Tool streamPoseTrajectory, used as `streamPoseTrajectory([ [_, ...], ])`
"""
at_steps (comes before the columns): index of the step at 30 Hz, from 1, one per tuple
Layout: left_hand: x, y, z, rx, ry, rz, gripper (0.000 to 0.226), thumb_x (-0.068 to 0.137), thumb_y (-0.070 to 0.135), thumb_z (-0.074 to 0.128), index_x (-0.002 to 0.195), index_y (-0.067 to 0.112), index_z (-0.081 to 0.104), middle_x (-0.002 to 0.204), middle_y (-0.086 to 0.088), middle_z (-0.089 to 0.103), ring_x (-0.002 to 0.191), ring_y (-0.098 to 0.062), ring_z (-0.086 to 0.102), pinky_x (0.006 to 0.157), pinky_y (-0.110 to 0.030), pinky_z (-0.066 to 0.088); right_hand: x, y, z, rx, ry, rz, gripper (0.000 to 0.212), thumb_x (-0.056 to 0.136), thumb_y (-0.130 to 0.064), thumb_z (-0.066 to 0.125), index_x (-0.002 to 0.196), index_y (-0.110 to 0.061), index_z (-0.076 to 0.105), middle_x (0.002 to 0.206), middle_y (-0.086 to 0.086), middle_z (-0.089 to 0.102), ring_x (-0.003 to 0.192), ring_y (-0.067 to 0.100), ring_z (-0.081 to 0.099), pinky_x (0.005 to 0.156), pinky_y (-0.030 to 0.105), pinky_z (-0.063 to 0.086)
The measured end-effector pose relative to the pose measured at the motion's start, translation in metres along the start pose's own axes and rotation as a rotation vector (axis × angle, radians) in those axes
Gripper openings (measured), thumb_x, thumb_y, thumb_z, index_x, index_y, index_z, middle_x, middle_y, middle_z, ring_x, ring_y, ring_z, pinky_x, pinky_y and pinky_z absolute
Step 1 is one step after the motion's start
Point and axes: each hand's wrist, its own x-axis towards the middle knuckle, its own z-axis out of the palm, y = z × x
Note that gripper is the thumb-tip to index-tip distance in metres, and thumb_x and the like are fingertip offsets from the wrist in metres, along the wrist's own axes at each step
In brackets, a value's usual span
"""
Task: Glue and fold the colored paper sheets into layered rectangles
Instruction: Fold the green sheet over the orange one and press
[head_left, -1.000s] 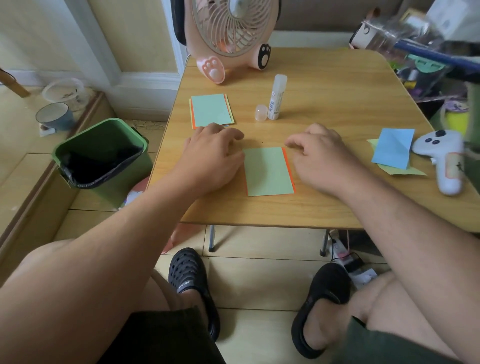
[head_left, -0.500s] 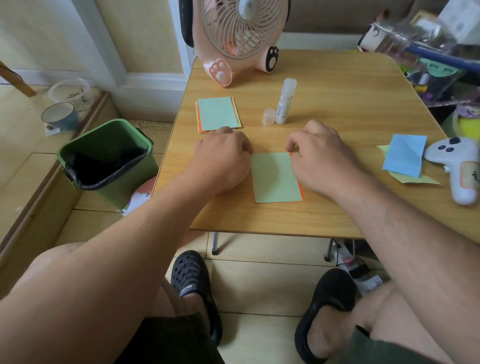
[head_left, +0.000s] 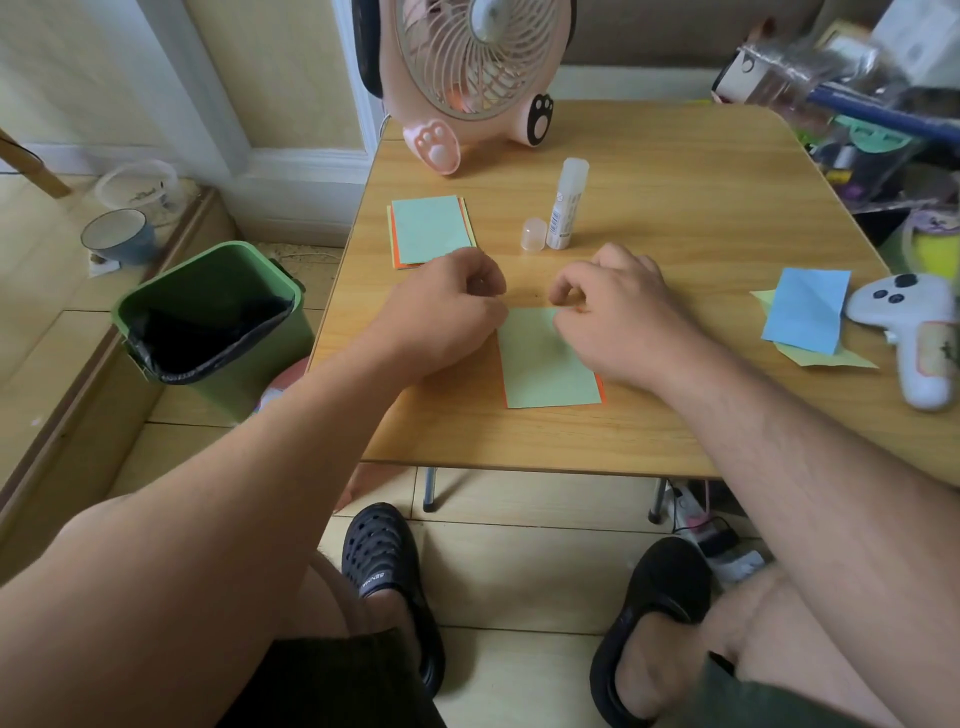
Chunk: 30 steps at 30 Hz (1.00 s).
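1. Head view: the pale green paper rectangle backed with orange (head_left: 548, 364) lies near the wooden counter's (head_left: 675, 208) front edge.
2. Left hand (head_left: 447, 317) and right hand (head_left: 618, 317) curl at its far corners; whether either grip actually holds paper, I cannot tell.
3. A green plastic bin with black liner (head_left: 208, 317) stands left of the counter.

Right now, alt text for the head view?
Both hands, left hand and right hand, rest with curled fingers at the far edge of a green-over-orange paper rectangle on a wooden table; an uncapped glue stick stands behind.
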Motion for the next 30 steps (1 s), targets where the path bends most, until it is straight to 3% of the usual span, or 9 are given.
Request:
streamPoseTrajectory([
  [3, 0.003, -0.003, -0.004, -0.008, 0.031, 0.007, 0.032, 0.083, 0.010, 0.054, 0.102, 0.030, 0.071, 0.084, 0.009, 0.063, 0.077, -0.015, 0.058, 0.063, -0.026, 0.043, 0.003, -0.002, 0.002, 0.024, -0.012, 0.019, 0.015, 0.091, -0.031, 0.051, 0.098, -0.032, 0.064, 0.109, -0.004, 0.045, 0.118, 0.028, 0.038, 0.104, 0.041, 0.042],
  [6, 0.004, -0.005, -0.005, 0.242, 0.040, 0.096, 0.021, 0.087, 0.021, 0.060, 0.098, 0.031, 0.075, 0.091, 0.007, 0.060, 0.086, -0.015, 0.057, 0.064, -0.019, 0.038, 0.005, -0.002, 0.003, 0.025, -0.005, 0.017, 0.013, 0.090, -0.030, 0.050, 0.095, -0.031, 0.063, 0.109, -0.003, 0.046, 0.117, 0.029, 0.040, 0.104, 0.044, 0.044],
  [12, 0.006, -0.006, 0.004, 0.404, 0.065, 0.160, 0.005, 0.087, 0.033, 0.066, 0.087, 0.030, 0.070, 0.096, 0.003, 0.060, 0.089, -0.019, 0.058, 0.077, -0.031, 0.045, 0.003, -0.001, 0.002, 0.049, 0.028, 0.004, 0.018, 0.089, -0.022, 0.048, 0.100, -0.030, 0.060, 0.104, -0.005, 0.045, 0.115, 0.029, 0.041, 0.102, 0.048, 0.045],
  [18, 0.010, -0.003, 0.008, 0.458, 0.080, 0.103, 0.019, 0.094, 0.033, 0.053, 0.090, 0.022, 0.069, 0.100, -0.003, 0.061, 0.095, -0.030, 0.057, 0.089, -0.043, 0.051, 0.002, -0.001, 0.000, 0.060, 0.033, 0.003, 0.030, 0.090, -0.023, 0.047, 0.113, -0.033, 0.064, 0.108, -0.007, 0.044, 0.118, 0.029, 0.043, 0.103, 0.048, 0.045],
  [23, 0.007, -0.002, 0.005, 0.397, 0.057, 0.087, 0.023, 0.097, 0.033, 0.050, 0.088, 0.021, 0.068, 0.093, 0.000, 0.067, 0.092, -0.030, 0.058, 0.089, -0.045, 0.051, 0.004, -0.005, 0.002, 0.090, 0.012, -0.008, 0.033, 0.091, -0.028, 0.050, 0.119, -0.038, 0.066, 0.111, -0.008, 0.044, 0.122, 0.027, 0.041, 0.107, 0.048, 0.042],
  [26, 0.004, 0.001, 0.002, 0.276, -0.003, 0.083, 0.023, 0.098, 0.034, 0.050, 0.087, 0.025, 0.067, 0.083, 0.009, 0.067, 0.083, -0.018, 0.060, 0.083, -0.040, 0.049, 0.003, -0.009, 0.001, 0.078, -0.055, -0.058, 0.034, 0.091, -0.040, 0.056, 0.124, -0.043, 0.065, 0.117, -0.010, 0.044, 0.124, 0.023, 0.035, 0.109, 0.050, 0.039],
  [28, 0.000, 0.001, 0.001, 0.222, -0.047, 0.107, 0.022, 0.099, 0.034, 0.050, 0.085, 0.028, 0.065, 0.077, 0.013, 0.064, 0.076, -0.008, 0.056, 0.077, -0.036, 0.045, 0.004, -0.010, 0.001, 0.085, -0.073, -0.083, 0.024, 0.089, -0.047, 0.063, 0.112, -0.044, 0.066, 0.117, -0.011, 0.046, 0.121, 0.021, 0.035, 0.108, 0.050, 0.040],
  [30, -0.002, 0.001, -0.001, 0.160, -0.062, 0.121, 0.019, 0.100, 0.031, 0.050, 0.089, 0.027, 0.065, 0.080, 0.013, 0.064, 0.077, -0.007, 0.055, 0.075, -0.035, 0.044, 0.005, -0.010, 0.000, 0.121, -0.060, -0.086, 0.010, 0.088, -0.048, 0.071, 0.093, -0.041, 0.066, 0.111, -0.013, 0.052, 0.119, 0.021, 0.039, 0.106, 0.049, 0.042],
])
